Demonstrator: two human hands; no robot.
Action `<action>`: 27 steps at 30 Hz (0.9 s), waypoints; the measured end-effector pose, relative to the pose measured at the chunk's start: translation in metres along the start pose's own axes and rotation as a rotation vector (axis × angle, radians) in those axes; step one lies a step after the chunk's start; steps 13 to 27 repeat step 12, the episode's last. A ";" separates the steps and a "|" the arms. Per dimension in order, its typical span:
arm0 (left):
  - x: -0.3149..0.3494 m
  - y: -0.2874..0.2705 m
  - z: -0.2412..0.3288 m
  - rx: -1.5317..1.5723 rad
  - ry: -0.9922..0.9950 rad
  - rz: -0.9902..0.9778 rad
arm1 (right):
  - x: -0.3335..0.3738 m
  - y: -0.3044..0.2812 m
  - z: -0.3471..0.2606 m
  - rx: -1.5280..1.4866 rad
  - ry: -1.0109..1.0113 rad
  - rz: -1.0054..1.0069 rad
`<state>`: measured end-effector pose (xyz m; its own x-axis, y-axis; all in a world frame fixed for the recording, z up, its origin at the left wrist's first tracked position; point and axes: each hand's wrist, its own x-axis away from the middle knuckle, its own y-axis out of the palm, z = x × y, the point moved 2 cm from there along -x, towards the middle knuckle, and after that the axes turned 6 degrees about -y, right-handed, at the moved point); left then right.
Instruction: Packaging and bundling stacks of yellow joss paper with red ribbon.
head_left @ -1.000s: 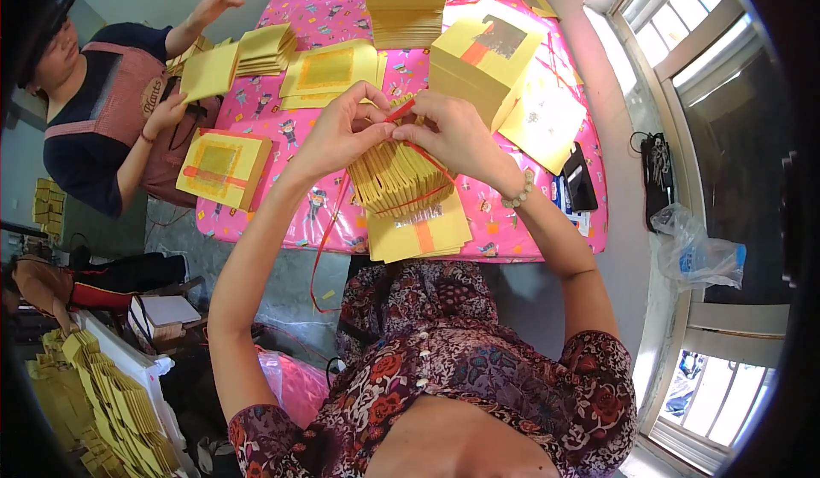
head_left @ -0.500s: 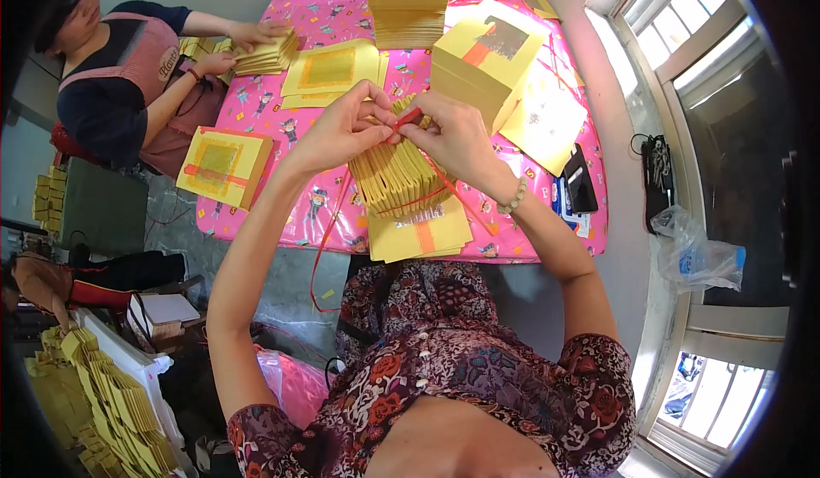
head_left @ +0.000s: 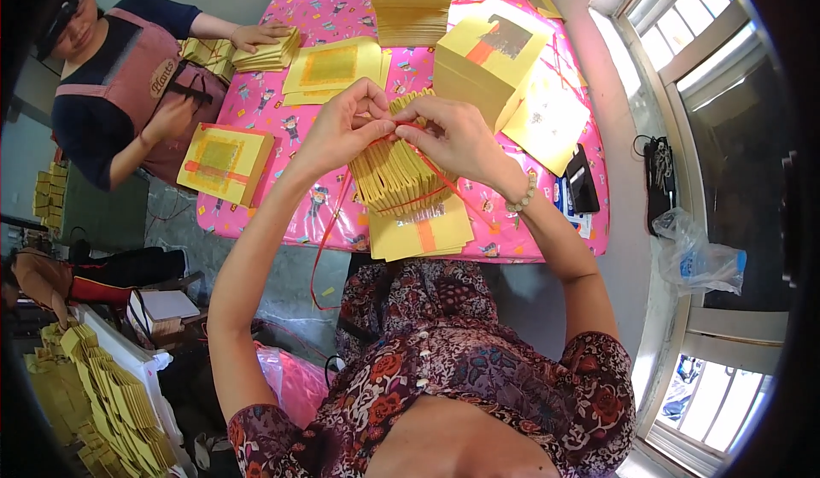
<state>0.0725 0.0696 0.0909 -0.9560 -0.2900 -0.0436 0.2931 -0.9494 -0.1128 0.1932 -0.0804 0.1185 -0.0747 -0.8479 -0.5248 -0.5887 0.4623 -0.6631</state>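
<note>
A bundle of folded yellow paper (head_left: 395, 177) stands in front of me on flat yellow sheets (head_left: 443, 232), with red ribbon (head_left: 430, 198) wound around it. Above its far part, my left hand (head_left: 352, 128) is closed, thumb and fingers pinching the red ribbon. My right hand (head_left: 453, 139), a beaded bracelet on its wrist, pinches the same ribbon close by, and the fingertips of both hands nearly meet. A loose length of ribbon hangs from the left side of the bundle past the table's edge. Exactly how the ribbon crosses between the fingers is partly hidden.
The pink patterned table (head_left: 295, 213) holds a yellow paper block (head_left: 224, 164) at left, a large block (head_left: 478, 64) and tall stack (head_left: 413, 4) behind, and a phone (head_left: 582, 179) at right. A co-worker's hand (head_left: 260, 36) rests on folded paper at far left.
The thick red piece at my right fingers no longer shows; thin ribbon now runs between my hands. The co-worker has drawn one hand back from the folded paper toward the apron.
</note>
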 end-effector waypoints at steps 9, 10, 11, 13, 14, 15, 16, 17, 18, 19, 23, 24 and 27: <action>0.014 0.011 -0.011 -0.135 0.148 0.253 | 0.007 -0.003 0.006 0.256 -0.076 0.135; 0.017 0.011 -0.012 -0.130 0.161 0.306 | 0.008 -0.003 0.009 0.216 -0.012 0.144; 0.019 0.010 -0.013 -0.124 0.174 0.358 | 0.010 -0.003 0.013 0.175 0.051 0.154; 0.021 0.007 -0.015 -0.161 0.212 0.380 | 0.009 -0.002 0.014 0.173 0.050 0.154; 0.021 0.007 -0.015 -0.161 0.212 0.380 | 0.009 -0.002 0.014 0.173 0.050 0.154; 0.021 0.007 -0.015 -0.161 0.212 0.380 | 0.009 -0.002 0.014 0.173 0.050 0.154; 0.021 0.007 -0.015 -0.161 0.212 0.380 | 0.009 -0.002 0.014 0.173 0.050 0.154; 0.021 0.007 -0.015 -0.161 0.212 0.380 | 0.009 -0.002 0.014 0.173 0.050 0.154; 0.021 0.007 -0.015 -0.161 0.212 0.380 | 0.009 -0.002 0.014 0.173 0.050 0.154; 0.021 0.007 -0.015 -0.161 0.212 0.380 | 0.009 -0.002 0.014 0.173 0.050 0.154; 0.021 0.007 -0.015 -0.161 0.212 0.380 | 0.009 -0.002 0.014 0.173 0.050 0.154; 0.021 0.007 -0.015 -0.161 0.212 0.380 | 0.009 -0.002 0.014 0.173 0.050 0.154; 0.021 0.007 -0.015 -0.161 0.212 0.380 | 0.009 -0.002 0.014 0.173 0.050 0.154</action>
